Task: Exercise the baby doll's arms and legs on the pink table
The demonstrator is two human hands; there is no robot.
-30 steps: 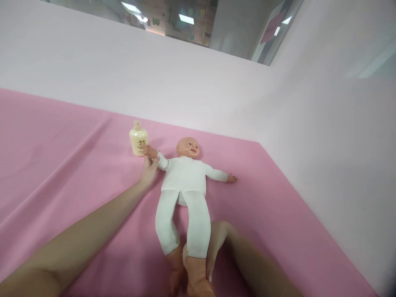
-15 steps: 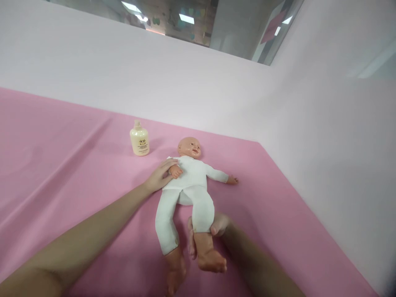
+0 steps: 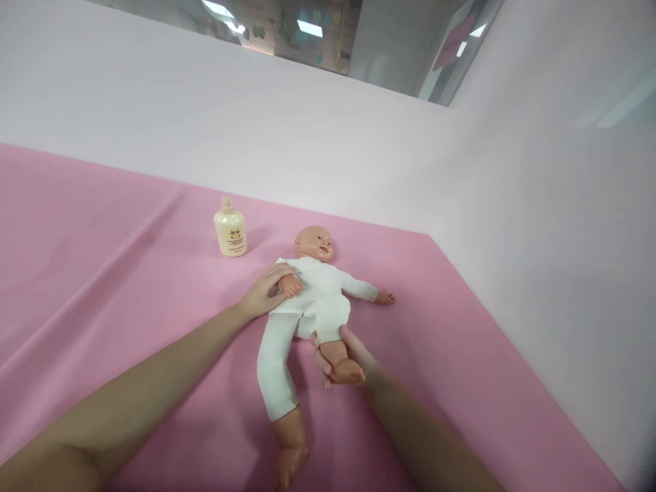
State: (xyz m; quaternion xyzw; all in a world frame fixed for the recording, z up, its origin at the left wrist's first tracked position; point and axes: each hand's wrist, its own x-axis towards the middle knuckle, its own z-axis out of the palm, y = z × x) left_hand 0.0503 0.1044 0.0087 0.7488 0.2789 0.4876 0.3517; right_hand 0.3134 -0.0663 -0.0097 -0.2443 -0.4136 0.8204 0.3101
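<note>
Left hand (image 3: 264, 294) laid over the doll's (image 3: 312, 301) near arm, fingers curled loosely around the wrist and pressing the small fist against the white chest. Right hand (image 3: 342, 359) wrapped around one bare foot (image 3: 342, 364) from below, thumb on top, that leg bent up with the knee pushed toward the belly. Other leg stretched straight out, its bare foot (image 3: 291, 454) pointing toward the camera. Doll lying face up on the pink sheet (image 3: 102, 287), near the far right corner where pale walls (image 3: 307, 137) meet. Bald peach plastic head, white long-sleeved top and white leggings, far arm flung out sideways. Cream bottle (image 3: 230, 231) standing upright beyond the left hand, apart from the doll. Small dark emblem and print on its front, too tiny to read.
</note>
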